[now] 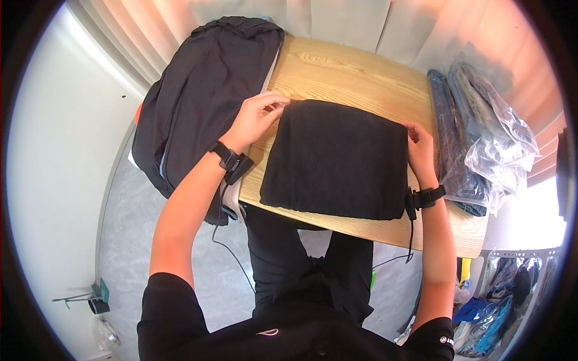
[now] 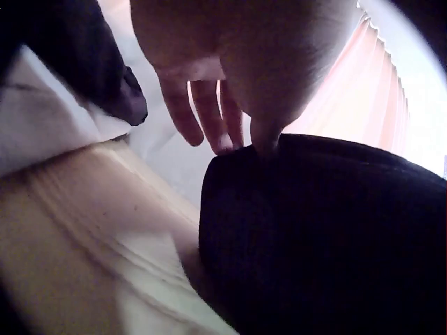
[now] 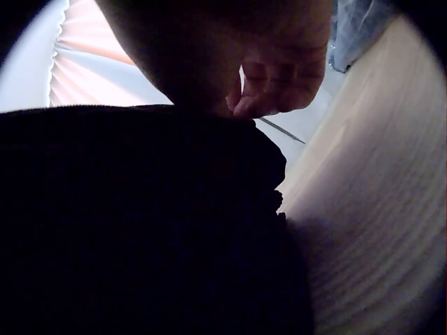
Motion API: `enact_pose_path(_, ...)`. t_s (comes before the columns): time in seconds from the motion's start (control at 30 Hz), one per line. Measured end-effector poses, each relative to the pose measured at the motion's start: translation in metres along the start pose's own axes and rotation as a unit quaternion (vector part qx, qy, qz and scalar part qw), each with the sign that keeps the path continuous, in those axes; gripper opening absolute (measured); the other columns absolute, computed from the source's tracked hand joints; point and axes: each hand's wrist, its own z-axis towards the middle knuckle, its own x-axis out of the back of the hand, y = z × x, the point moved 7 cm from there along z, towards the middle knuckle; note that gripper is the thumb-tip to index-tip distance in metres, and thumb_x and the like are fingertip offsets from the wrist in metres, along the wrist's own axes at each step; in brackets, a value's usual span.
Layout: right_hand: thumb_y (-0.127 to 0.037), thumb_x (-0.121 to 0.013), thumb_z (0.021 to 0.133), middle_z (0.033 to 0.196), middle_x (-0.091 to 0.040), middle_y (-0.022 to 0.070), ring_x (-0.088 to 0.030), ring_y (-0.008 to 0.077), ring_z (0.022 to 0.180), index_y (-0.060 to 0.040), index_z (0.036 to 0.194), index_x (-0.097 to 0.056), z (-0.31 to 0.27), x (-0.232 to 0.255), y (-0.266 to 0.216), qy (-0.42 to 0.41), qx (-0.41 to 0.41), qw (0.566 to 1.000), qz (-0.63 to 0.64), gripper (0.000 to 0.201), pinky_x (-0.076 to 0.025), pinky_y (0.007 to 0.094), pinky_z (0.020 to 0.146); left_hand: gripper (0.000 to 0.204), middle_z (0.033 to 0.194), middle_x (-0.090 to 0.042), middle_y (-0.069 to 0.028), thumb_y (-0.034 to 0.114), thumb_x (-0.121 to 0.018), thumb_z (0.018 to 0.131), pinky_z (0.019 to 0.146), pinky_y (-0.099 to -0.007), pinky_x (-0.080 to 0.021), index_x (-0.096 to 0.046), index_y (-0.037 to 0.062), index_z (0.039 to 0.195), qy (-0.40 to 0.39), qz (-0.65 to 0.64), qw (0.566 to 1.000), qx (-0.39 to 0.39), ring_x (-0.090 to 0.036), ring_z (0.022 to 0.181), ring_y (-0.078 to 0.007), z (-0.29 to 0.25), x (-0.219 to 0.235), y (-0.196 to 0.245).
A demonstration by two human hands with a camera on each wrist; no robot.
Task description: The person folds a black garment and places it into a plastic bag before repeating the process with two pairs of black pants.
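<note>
A folded black garment [image 1: 337, 159] forms a neat rectangle over the front of the wooden table, in front of the person. At its far left corner the left hand [image 1: 260, 115] pinches the edge; the left wrist view shows the thumb on the near face of the black cloth [image 2: 328, 237] and fingertips behind its rim. My right hand [image 1: 420, 146] pinches the far right corner. In the right wrist view its fingers [image 3: 276, 87] are curled at the top edge of the dark cloth [image 3: 140, 216]. Which kind of garment it is, I cannot tell.
A large black bag-like bundle [image 1: 211, 90] lies along the left side of the table [image 1: 349, 69]. Folded jeans [image 1: 448, 120] and clear plastic bags [image 1: 490, 144] are stacked at the right. A rack with bagged clothes [image 1: 500, 295] stands lower right. Curtains [image 1: 343, 21] hang behind.
</note>
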Motion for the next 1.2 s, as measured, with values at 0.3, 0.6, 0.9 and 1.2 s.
enact_pose_path(0.3, -0.008, -0.068, 0.094, 0.084, -0.069, 0.0011, -0.060, 0.0061, 0.072, 0.0003, 0.107, -0.070, -0.001, -0.002, 0.003, -0.007, 0.000, 1.000, 0.010, 0.016, -0.047, 0.0221, 0.064, 0.019, 0.104, -0.069, -0.0101, -0.002, -0.063, 0.092, 0.076, -0.0293, -0.053, -0.070, 0.0014, 0.109, 0.037, 0.103, 0.992, -0.062, -0.067, 0.087, -0.0192, 0.000, 0.001, 0.019)
enact_pose_path(0.6, -0.009, -0.067, 0.093, 0.078, -0.066, 0.0031, -0.055, 0.0093, 0.066, -0.0003, 0.105, -0.071, -0.005, 0.012, 0.004, 0.034, -0.004, 0.999, -0.027, 0.015, -0.044, 0.0254, 0.060, 0.017, 0.095, -0.068, -0.0097, -0.001, -0.064, 0.091, 0.072, -0.0287, -0.053, -0.070, 0.0017, 0.107, 0.083, 0.156, 0.982, -0.072, -0.066, 0.080, -0.0192, -0.008, 0.019, 0.019)
enact_pose_path(0.9, -0.007, -0.066, 0.092, 0.083, -0.068, 0.0015, -0.061, 0.0082, 0.073, -0.0003, 0.112, -0.069, -0.007, 0.004, 0.010, -0.002, -0.022, 1.000, -0.003, 0.021, -0.047, 0.0229, 0.064, 0.019, 0.094, -0.068, -0.0092, -0.001, -0.061, 0.092, 0.071, -0.0304, -0.053, -0.069, 0.0043, 0.109, 0.049, 0.090, 0.995, 0.003, -0.066, 0.077, -0.0203, -0.008, 0.013, 0.008)
enact_pose_path(1.2, -0.007, -0.063, 0.095, 0.084, -0.070, 0.0021, -0.061, 0.0102, 0.072, -0.0009, 0.117, -0.069, -0.005, 0.019, -0.007, 0.020, 0.059, 0.989, -0.134, 0.024, -0.047, 0.0260, 0.064, 0.019, 0.102, -0.070, -0.0091, 0.009, -0.058, 0.094, 0.082, -0.0418, -0.054, -0.067, 0.0101, 0.111, 0.016, 0.270, 0.963, -0.013, -0.065, 0.100, -0.0314, -0.003, 0.009, 0.005)
